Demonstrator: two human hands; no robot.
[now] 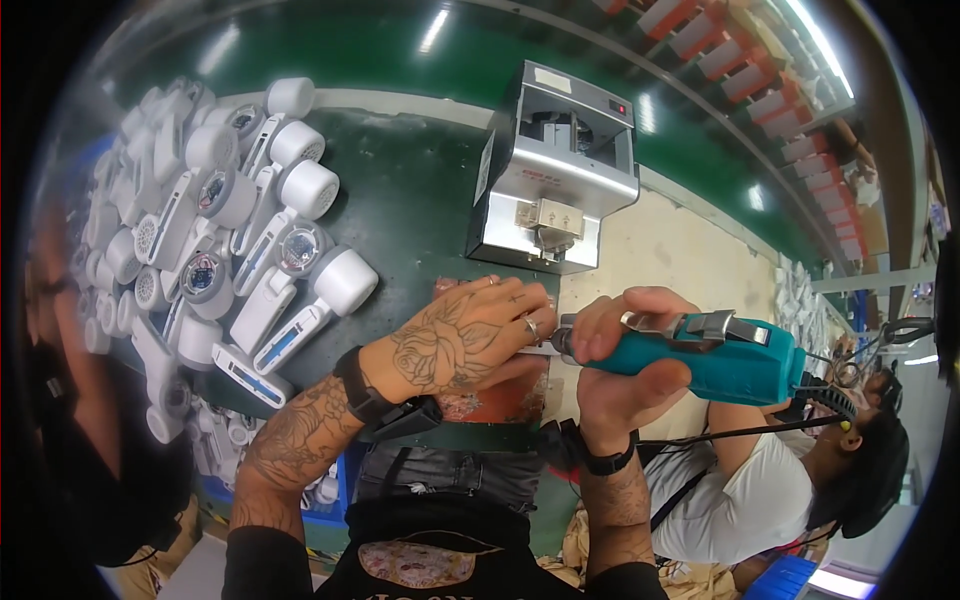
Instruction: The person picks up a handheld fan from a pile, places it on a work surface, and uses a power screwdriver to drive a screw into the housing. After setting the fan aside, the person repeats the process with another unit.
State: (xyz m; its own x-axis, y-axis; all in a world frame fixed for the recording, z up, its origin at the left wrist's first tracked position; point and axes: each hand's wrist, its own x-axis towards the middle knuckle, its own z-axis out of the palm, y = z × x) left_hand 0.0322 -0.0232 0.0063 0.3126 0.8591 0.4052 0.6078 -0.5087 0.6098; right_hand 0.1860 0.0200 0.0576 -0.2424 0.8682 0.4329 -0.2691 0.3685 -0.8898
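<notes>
A teal electric screwdriver (690, 362) lies nearly level in my right hand (630, 350), with a metal lever along its body and a cord at its rear. Its tip points left, close to the fingers of my left hand (465, 340). Those fingers are curled down over a reddish worn pad (505, 400) on the bench. A sliver of something pale shows by the fingertips, but the back of the hand hides most of it. Beyond both hands stands a silver and black screw feeder (555, 175).
White handheld fans (325, 290) are heaped on the left of the green bench (400, 190), several with open heads showing circuit boards. A person in a white shirt (745, 490) is close on my right. Another person in dark clothes (90, 450) is at the left.
</notes>
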